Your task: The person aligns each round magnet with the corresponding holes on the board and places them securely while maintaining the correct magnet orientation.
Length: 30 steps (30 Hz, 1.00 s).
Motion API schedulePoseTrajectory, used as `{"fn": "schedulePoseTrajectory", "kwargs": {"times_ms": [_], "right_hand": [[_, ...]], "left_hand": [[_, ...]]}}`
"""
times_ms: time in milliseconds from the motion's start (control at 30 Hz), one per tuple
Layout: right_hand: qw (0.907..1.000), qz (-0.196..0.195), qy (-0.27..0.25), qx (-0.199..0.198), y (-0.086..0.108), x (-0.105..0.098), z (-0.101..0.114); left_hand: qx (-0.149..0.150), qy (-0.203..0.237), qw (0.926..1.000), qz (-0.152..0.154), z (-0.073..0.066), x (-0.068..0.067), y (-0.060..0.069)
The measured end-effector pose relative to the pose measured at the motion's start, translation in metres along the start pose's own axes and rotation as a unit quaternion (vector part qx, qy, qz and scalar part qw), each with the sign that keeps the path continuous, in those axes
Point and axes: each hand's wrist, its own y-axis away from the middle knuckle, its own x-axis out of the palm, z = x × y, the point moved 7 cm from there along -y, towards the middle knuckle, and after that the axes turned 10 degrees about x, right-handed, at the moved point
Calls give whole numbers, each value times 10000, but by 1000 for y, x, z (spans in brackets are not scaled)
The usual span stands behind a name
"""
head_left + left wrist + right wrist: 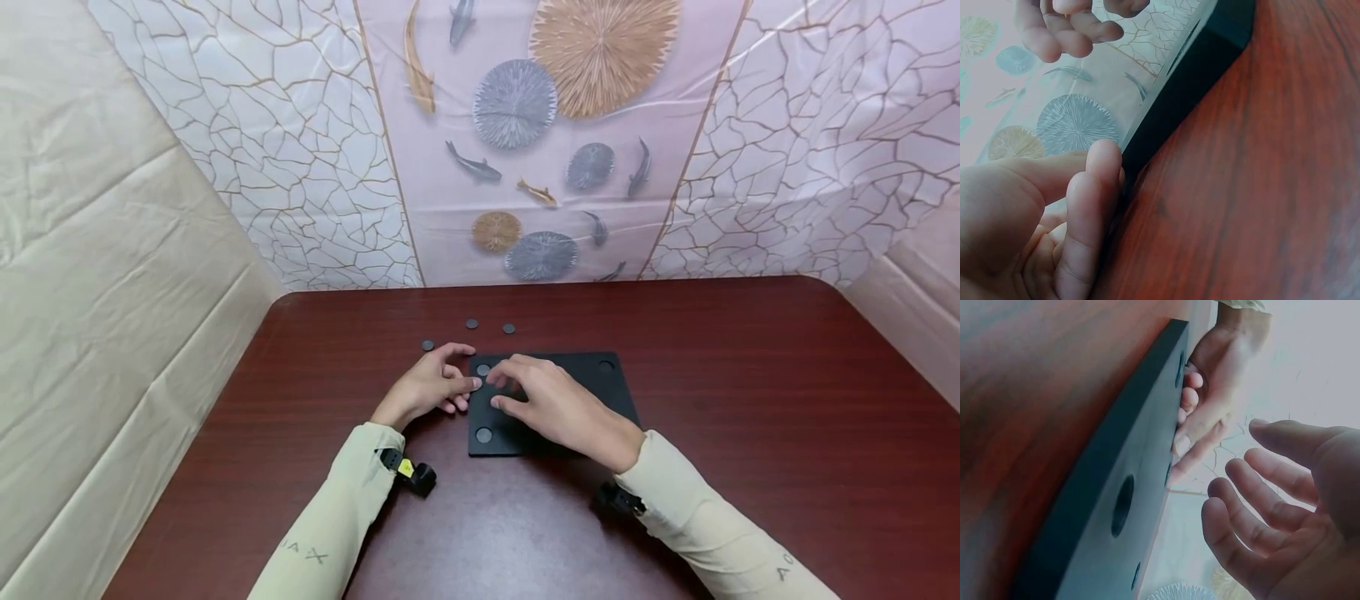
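The black board (588, 375) lies flat on the table (750, 375) in front of you, round recesses cut near its corners. The far-left disc (483, 369) and the near-left disc (483, 435) each sit inside a recess, whose rim presumably keeps them from sliding. The far-right recess (606, 367) looks dark, as does the near-right recess (1123, 506) in the right wrist view; you cannot tell what, if anything, lies inside.

Your left hand (435, 387) is at the board's left side, thumb and forefinger spread: the thumb at the edge, the forefinger reaching to the far corner, the other fingers loosely bent. It reads as a steadying touch, though how hard you press cannot be told. Your right hand (562, 408) hangs above the board, fingers curved and thumb apart, nothing visible between them; that shape would suit small, flat pieces.

Past the far-left corner, the left loose disc (428, 345), middle loose disc (472, 324) and right loose disc (508, 329) lie apart on the table, probably spaced so fingertips can reach one without nudging another. A left wrist camera (423, 479) and a right wrist camera (618, 500) sit at your cuffs, likely to watch each hand's work. Patterned cloth (300, 150) hangs behind the table.
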Motion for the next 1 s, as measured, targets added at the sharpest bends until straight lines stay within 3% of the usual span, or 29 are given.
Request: {"fn": "schedulePoseTrajectory", "kwargs": {"times_ms": [633, 1000], "right_hand": [[9982, -409, -160, 410, -33, -33, -24], [9980, -417, -196, 430, -57, -41, -44]], "left_hand": [[38, 101, 9999, -16, 2, 1, -2], [60, 144, 9999, -12, 1, 1, 0]]}}
